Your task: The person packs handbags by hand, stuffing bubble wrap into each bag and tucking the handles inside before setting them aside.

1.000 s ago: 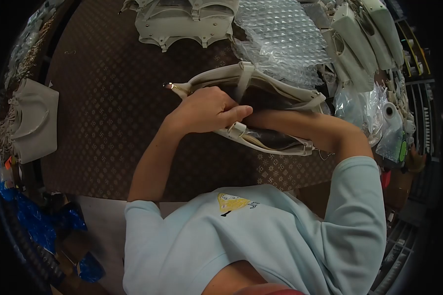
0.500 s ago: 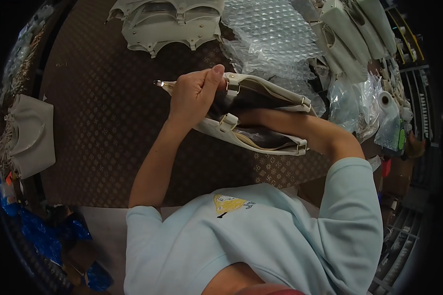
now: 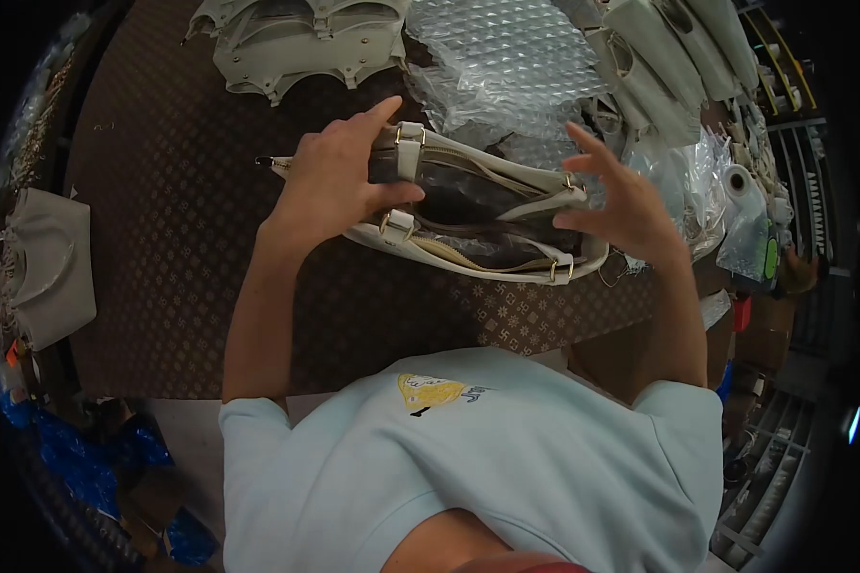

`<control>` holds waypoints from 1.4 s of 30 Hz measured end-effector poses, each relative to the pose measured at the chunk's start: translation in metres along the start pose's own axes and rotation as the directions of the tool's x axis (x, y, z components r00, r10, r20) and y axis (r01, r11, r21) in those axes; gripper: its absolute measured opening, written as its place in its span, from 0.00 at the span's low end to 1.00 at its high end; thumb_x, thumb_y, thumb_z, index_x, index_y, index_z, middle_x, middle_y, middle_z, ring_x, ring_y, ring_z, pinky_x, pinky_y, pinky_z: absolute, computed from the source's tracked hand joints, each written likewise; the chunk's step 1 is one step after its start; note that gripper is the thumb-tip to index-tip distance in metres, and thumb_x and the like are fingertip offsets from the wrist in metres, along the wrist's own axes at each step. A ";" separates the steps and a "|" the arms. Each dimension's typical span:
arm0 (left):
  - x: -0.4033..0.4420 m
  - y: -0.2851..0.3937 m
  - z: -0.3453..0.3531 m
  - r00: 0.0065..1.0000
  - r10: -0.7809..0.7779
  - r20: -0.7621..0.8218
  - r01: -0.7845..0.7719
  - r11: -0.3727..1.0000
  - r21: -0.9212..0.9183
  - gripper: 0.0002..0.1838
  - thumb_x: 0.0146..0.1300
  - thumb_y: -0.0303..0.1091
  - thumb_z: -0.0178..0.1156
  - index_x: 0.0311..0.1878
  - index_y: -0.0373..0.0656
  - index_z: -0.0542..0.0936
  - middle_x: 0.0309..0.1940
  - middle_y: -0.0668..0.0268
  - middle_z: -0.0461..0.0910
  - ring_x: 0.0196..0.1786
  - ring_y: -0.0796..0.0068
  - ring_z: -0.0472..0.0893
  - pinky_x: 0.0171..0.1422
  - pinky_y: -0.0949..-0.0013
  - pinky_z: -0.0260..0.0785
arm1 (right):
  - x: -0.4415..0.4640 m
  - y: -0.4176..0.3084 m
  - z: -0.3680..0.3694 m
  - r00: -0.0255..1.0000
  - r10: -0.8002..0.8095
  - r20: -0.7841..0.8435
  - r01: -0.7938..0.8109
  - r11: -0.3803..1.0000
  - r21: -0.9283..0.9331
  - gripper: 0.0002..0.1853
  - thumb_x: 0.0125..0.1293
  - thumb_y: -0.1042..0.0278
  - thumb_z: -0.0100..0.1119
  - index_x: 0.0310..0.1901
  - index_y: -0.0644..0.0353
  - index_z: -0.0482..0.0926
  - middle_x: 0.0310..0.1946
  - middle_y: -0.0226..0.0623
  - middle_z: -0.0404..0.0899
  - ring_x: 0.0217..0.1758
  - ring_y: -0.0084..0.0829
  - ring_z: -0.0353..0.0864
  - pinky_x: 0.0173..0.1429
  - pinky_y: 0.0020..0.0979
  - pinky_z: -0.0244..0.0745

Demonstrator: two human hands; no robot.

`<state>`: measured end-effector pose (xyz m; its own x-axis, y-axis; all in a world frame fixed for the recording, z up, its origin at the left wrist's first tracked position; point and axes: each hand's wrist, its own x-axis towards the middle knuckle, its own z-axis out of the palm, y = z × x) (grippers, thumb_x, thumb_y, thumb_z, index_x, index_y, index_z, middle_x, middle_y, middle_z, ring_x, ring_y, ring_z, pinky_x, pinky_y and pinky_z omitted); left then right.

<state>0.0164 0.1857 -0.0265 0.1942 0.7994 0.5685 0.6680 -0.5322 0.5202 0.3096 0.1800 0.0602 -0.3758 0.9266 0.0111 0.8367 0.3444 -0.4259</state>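
A cream handbag [image 3: 492, 164] stands on the brown patterned table with its mouth facing up. Its dark lining, brass-coloured zips and ring fittings show, and clear plastic lies at the inside. Over the bag's left end is my left hand [image 3: 327, 181], thumb and fingers spread apart across the opening. My right hand [image 3: 631, 205] hovers by the right end, fingers and thumb wide apart, with nothing held. Whether its fingertips touch the rim I cannot tell. A zip end [image 3: 266, 161] sticks out past my left hand.
More cream handbags [image 3: 306, 62] lie at the back left, and several others [image 3: 674, 57] stack at the back right. Bubble wrap [image 3: 506, 57] spreads between them. Another bag [image 3: 53, 267] sits at the far left. A clear plastic roll [image 3: 743, 205] is at the right.
My right hand has come out of the bag to its right end and spread. My left hand has loosened from a closed grip near the handle ring and shifted left.
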 end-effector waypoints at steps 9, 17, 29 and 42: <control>0.001 0.008 -0.005 0.935 -0.171 0.310 0.126 0.979 0.160 0.17 0.48 0.43 0.69 0.39 0.48 0.76 0.28 0.68 0.79 0.31 0.62 0.80 0.37 0.63 0.72 | -0.005 0.043 0.062 0.980 0.051 -0.191 -0.061 0.997 -0.046 0.19 0.51 0.52 0.69 0.41 0.51 0.78 0.29 0.34 0.81 0.32 0.37 0.80 0.35 0.34 0.73; -0.020 0.025 -0.015 0.988 -0.139 0.068 0.075 0.814 0.577 0.18 0.47 0.32 0.69 0.40 0.44 0.74 0.25 0.66 0.77 0.30 0.62 0.78 0.36 0.62 0.71 | -0.034 0.024 0.034 0.966 -0.159 -0.203 0.094 0.951 -0.296 0.11 0.48 0.67 0.68 0.28 0.56 0.74 0.25 0.30 0.77 0.30 0.34 0.78 0.30 0.34 0.71; -0.009 0.016 -0.008 0.758 -0.352 0.550 0.121 0.903 0.411 0.08 0.57 0.29 0.55 0.33 0.36 0.81 0.31 0.54 0.81 0.35 0.58 0.82 0.37 0.61 0.73 | -0.002 0.033 0.080 0.984 -0.044 0.172 0.109 0.916 -0.386 0.05 0.54 0.71 0.56 0.32 0.57 0.79 0.26 0.38 0.81 0.32 0.38 0.82 0.34 0.35 0.76; -0.020 -0.020 0.027 0.814 -0.235 0.532 -0.134 0.814 0.565 0.07 0.50 0.30 0.57 0.31 0.42 0.83 0.28 0.59 0.82 0.32 0.63 0.83 0.36 0.64 0.75 | 0.001 0.047 0.082 0.972 -0.118 0.203 0.189 0.907 -0.377 0.09 0.52 0.68 0.55 0.36 0.54 0.80 0.27 0.40 0.81 0.32 0.41 0.82 0.36 0.39 0.75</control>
<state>0.0184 0.1878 -0.0660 0.3835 0.9235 0.0014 0.9235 -0.3835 -0.0126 0.3165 0.1848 -0.0338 -0.5447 0.8297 -0.1222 0.8380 0.5439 -0.0432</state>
